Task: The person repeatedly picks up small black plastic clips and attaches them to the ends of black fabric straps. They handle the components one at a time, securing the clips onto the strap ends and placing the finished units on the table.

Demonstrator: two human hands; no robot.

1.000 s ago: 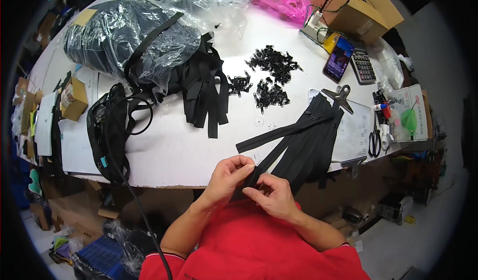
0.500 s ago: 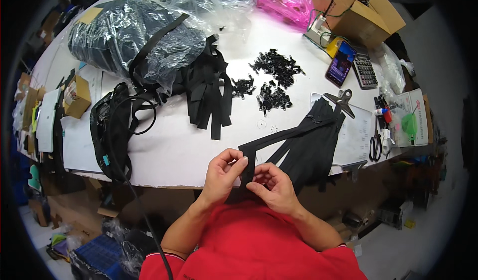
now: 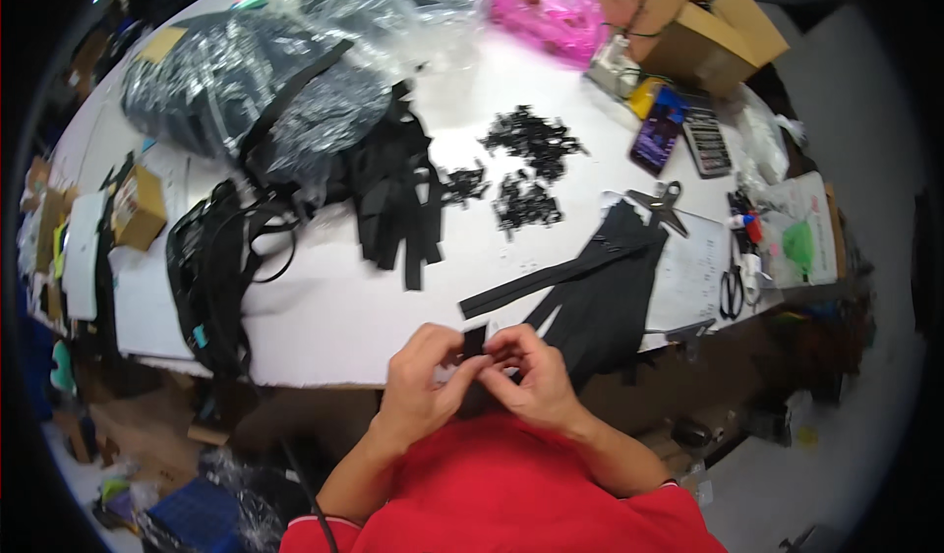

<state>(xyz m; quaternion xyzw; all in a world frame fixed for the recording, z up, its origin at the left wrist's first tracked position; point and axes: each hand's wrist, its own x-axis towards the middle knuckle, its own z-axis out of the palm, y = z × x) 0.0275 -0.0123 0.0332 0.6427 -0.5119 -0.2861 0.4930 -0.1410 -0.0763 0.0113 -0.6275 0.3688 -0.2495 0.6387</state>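
My left hand (image 3: 425, 381) and my right hand (image 3: 533, 376) meet at the table's front edge, fingers pinched together. Between them shows a short piece of black zipper tape (image 3: 475, 343); its lower part is hidden by the fingers. Just beyond, a black zipper strip (image 3: 521, 290) reaches leftward from a fanned bundle of black zipper strips (image 3: 615, 302). A large metal bulldog clip (image 3: 665, 206) sits at the bundle's top end. Farther off lie loose heaps of small black zipper sliders (image 3: 531, 142).
At left are a plastic-wrapped dark roll (image 3: 206, 86), hanging black strips (image 3: 398, 204) and a black bag (image 3: 211, 278). On the right are a phone (image 3: 657, 138), a calculator (image 3: 706, 138), scissors (image 3: 731, 292) and an open cardboard box (image 3: 718, 47). A pink bag (image 3: 546, 12) lies at the back.
Both hands have drawn closer together, with less of the black tape showing between them. The whole view has shifted slightly and is blurred.
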